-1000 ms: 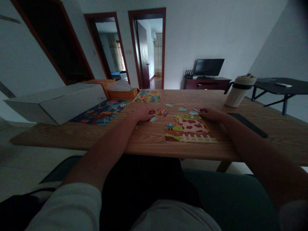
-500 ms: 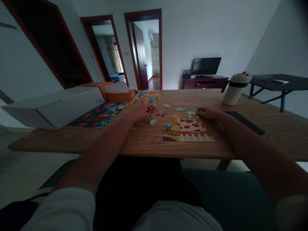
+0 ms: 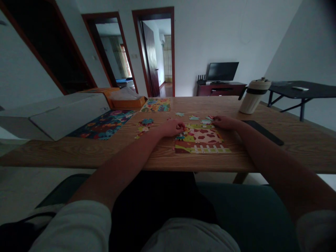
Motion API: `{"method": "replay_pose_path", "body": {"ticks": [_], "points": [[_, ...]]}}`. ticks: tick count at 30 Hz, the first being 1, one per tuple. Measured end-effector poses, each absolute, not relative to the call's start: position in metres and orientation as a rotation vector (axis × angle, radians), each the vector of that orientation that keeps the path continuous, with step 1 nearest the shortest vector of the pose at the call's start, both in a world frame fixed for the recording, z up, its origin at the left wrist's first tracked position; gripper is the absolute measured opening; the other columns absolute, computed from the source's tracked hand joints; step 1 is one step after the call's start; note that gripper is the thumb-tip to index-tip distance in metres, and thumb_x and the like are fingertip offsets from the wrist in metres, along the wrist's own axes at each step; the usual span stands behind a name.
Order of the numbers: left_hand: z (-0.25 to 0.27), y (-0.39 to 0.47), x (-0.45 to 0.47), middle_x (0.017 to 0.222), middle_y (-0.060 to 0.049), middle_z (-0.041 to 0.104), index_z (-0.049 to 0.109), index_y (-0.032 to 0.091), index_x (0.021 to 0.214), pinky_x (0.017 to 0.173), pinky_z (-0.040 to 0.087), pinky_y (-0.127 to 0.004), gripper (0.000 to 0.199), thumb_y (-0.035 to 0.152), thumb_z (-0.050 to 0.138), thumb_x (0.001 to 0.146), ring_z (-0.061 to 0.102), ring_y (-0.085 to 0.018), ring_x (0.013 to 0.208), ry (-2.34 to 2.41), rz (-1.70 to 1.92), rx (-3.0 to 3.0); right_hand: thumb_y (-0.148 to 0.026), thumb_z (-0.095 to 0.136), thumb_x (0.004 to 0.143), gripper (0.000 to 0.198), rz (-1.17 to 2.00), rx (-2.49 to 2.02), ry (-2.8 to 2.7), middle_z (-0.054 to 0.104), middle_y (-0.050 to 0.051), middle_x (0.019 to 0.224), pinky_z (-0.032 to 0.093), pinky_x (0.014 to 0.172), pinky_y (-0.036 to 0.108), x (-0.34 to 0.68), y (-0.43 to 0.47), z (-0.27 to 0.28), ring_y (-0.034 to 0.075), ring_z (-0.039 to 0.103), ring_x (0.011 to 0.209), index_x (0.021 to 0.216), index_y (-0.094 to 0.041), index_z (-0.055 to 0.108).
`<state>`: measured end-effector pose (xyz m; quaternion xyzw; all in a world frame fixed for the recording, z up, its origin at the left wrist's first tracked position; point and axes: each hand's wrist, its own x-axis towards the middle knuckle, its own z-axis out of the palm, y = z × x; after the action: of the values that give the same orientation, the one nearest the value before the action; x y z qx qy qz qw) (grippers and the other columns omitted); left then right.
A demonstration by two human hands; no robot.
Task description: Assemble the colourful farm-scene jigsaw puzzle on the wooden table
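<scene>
A partly joined jigsaw puzzle [image 3: 207, 137] with a spotted cow and a white fence lies flat on the table in front of me. At its upper left corner, my left hand [image 3: 172, 128] has its fingers pinched on a small puzzle piece [image 3: 185, 131], mostly hidden by the fingertips. My right hand [image 3: 223, 122] rests at the puzzle's upper right, fingers bent and closed on a red-and-white striped piece [image 3: 210, 118]. Pale blue pieces [image 3: 194, 118] lie loose just beyond the puzzle. More loose pieces [image 3: 146, 121] sit left of my left hand, and its wrist covers some.
A finished-looking dark puzzle [image 3: 105, 126] lies beside a long white box [image 3: 65, 113] at left. Behind stand an orange box [image 3: 128, 102] and a colourful puzzle sheet [image 3: 156, 104]. To the right are a cream tumbler [image 3: 252, 99] and a flat black object [image 3: 264, 132].
My left hand has moved right and slightly nearer, from the loose pieces to the puzzle's upper left corner, carrying a piece. My right hand has stayed in place. The view has shifted slightly.
</scene>
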<state>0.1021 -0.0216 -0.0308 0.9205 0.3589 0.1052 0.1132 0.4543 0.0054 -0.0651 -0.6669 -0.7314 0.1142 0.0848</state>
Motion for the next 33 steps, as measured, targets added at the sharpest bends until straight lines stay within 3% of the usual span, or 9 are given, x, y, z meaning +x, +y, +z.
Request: {"method": "replay_pose_path", "body": {"ticks": [5, 15, 23, 29, 33], "points": [[-0.034, -0.025, 0.098, 0.119, -0.007, 0.074, 0.077, 0.022, 0.114, 0.107, 0.04, -0.036, 0.03, 0.034, 0.052, 0.101, 0.064, -0.022, 0.114, 0.936, 0.247, 2.965, -0.042, 0.052, 0.101, 0.051, 0.338, -2.018, -2.163, 0.066, 0.014, 0.141, 0.046, 0.112, 0.043, 0.454, 0.004, -0.065, 0.032, 0.064, 0.126, 0.144, -0.018, 0.062], [-0.03, -0.027, 0.091, 0.113, -0.004, 0.076, 0.077, 0.024, 0.117, 0.096, 0.045, -0.029, 0.028, 0.03, 0.056, 0.1, 0.067, -0.019, 0.105, 0.792, 0.15, 2.947, -0.043, 0.054, 0.101, 0.053, 0.323, -2.023, -2.163, 0.063, 0.016, 0.144, 0.045, 0.113, 0.04, 0.456, 0.005, -0.065, 0.032, 0.063, 0.128, 0.145, -0.014, 0.062], [-0.024, -0.035, 0.092, 0.116, -0.005, 0.076, 0.076, 0.025, 0.124, 0.099, 0.044, -0.029, 0.034, 0.028, 0.052, 0.101, 0.066, -0.02, 0.108, 0.832, 0.067, 2.955, -0.037, 0.054, 0.101, 0.049, 0.339, -1.989, -2.192, 0.065, 0.016, 0.141, 0.045, 0.112, 0.039, 0.455, 0.004, -0.064, 0.032, 0.065, 0.125, 0.143, -0.014, 0.064], [-0.012, -0.035, 0.078, 0.137, -0.008, 0.068, 0.068, 0.024, 0.137, 0.107, 0.041, -0.033, 0.046, 0.046, 0.054, 0.1, 0.06, -0.024, 0.125, 1.056, 0.073, 2.852, -0.039, 0.055, 0.101, 0.053, 0.36, -1.977, -2.181, 0.064, 0.018, 0.141, 0.046, 0.11, 0.037, 0.459, 0.007, -0.066, 0.031, 0.065, 0.125, 0.144, -0.01, 0.062], [-0.008, -0.033, 0.069, 0.136, -0.009, 0.068, 0.069, 0.023, 0.134, 0.099, 0.046, -0.031, 0.057, 0.056, 0.066, 0.088, 0.064, -0.026, 0.118, 1.181, -0.018, 2.701, -0.039, 0.061, 0.097, 0.05, 0.328, -1.949, -2.144, 0.069, 0.016, 0.134, 0.049, 0.107, 0.042, 0.462, 0.009, -0.068, 0.032, 0.068, 0.12, 0.14, -0.015, 0.066]]}}
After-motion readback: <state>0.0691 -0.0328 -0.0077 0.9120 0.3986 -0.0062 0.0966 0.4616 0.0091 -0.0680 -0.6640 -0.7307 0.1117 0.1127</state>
